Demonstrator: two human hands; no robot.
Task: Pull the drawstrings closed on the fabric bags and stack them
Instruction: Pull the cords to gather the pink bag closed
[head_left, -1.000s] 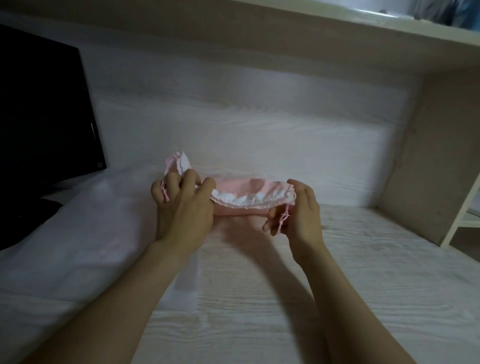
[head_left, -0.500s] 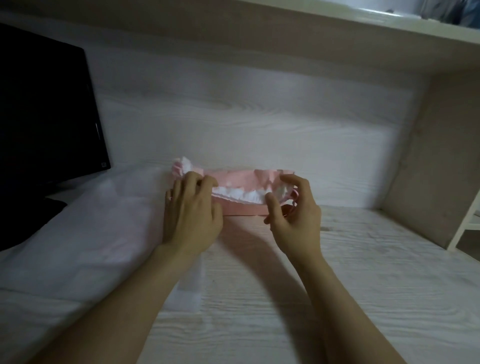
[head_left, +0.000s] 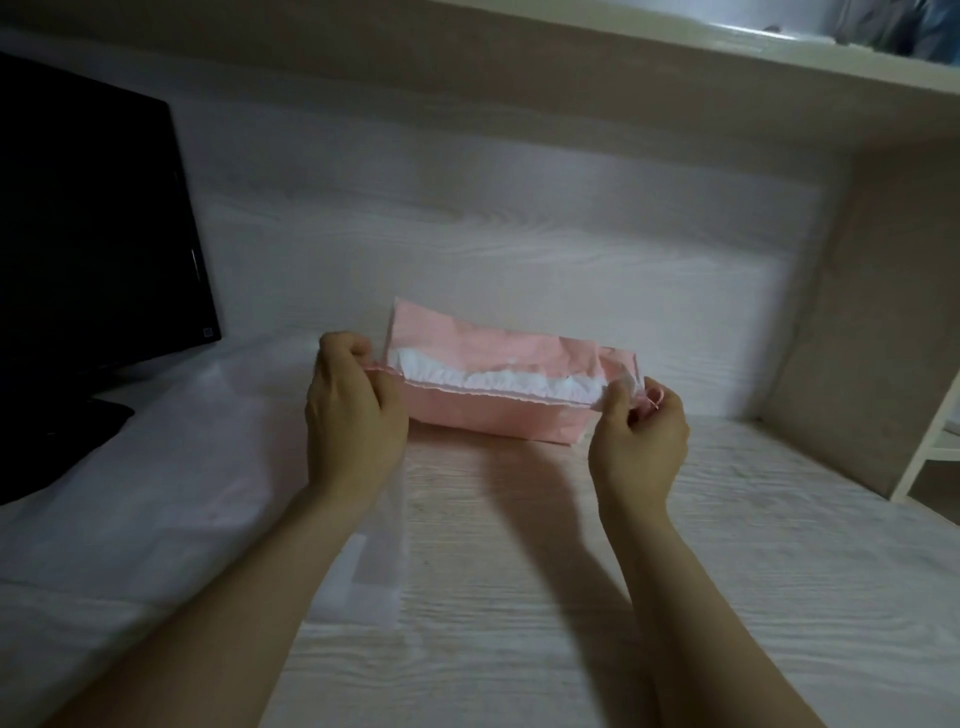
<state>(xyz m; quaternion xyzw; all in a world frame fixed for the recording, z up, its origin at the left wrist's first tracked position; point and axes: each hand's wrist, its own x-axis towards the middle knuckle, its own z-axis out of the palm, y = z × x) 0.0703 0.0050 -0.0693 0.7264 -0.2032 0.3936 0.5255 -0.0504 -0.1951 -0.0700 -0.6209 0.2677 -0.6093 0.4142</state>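
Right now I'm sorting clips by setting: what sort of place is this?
Probably a home desk alcove: a pale wood-grain desktop under an overhead shelf, with a dark monitor at the left. A pink fabric bag is being handled there.

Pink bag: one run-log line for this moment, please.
pink bag: mouth open, uncinched | left hand: grips its left end | right hand: pinches drawstring

The fabric bag (head_left: 493, 415) sits on the bench (head_left: 571, 597) before the back panel (head_left: 519, 234), between the left hand (head_left: 353, 415) and right hand (head_left: 636, 441), with a monitor (head_left: 88, 234) far left behind a plastic sheet (head_left: 156, 467).
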